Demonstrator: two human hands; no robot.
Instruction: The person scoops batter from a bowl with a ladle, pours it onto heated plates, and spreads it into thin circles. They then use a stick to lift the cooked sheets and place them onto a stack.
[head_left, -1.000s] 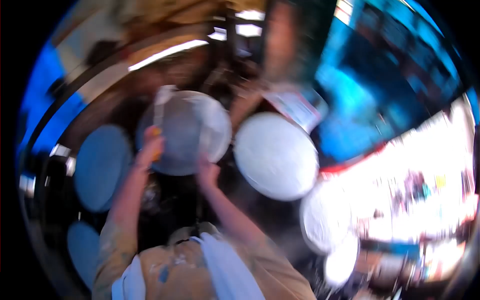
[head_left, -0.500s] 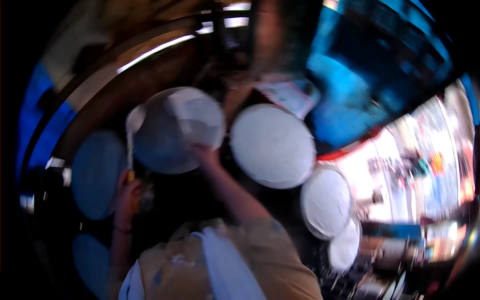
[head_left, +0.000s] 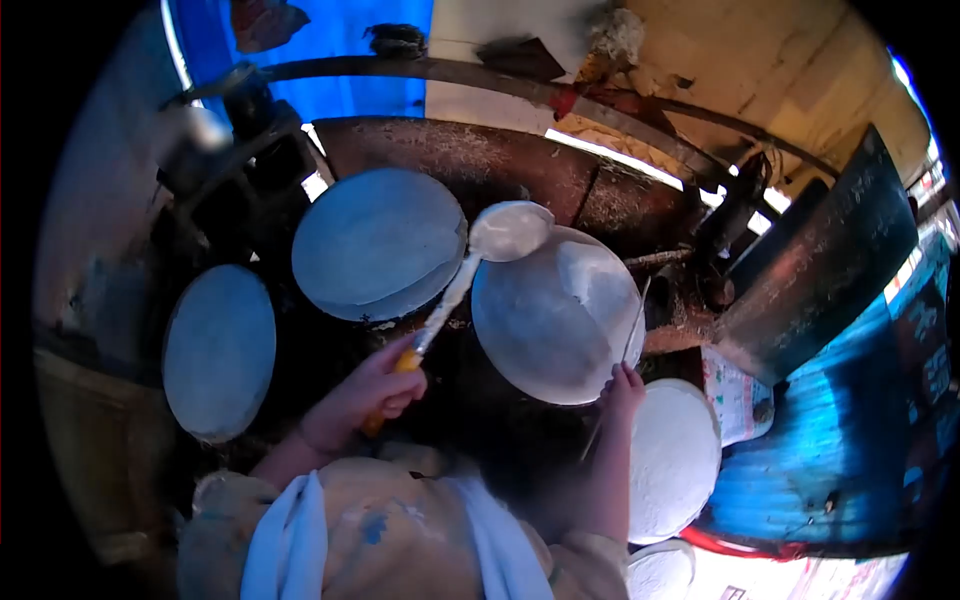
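Note:
My left hand grips the orange handle of a long ladle coated in white batter. Its bowl hovers at the upper left rim of a round plate spread with a thin white layer. My right hand holds a thin stick at that plate's lower right edge, the stick rising along the rim. Another coated round plate sits just left of the ladle bowl.
More white-coated round plates lie at the left and lower right. A rusty curved metal wall runs behind them, with a dark slanted panel at the right. Blue sheeting hangs at the back.
The view has swung sharply and come into focus. My left hand has brought the ladle over to the middle plate. My right hand has dropped from the plate's rim to its lower right edge.

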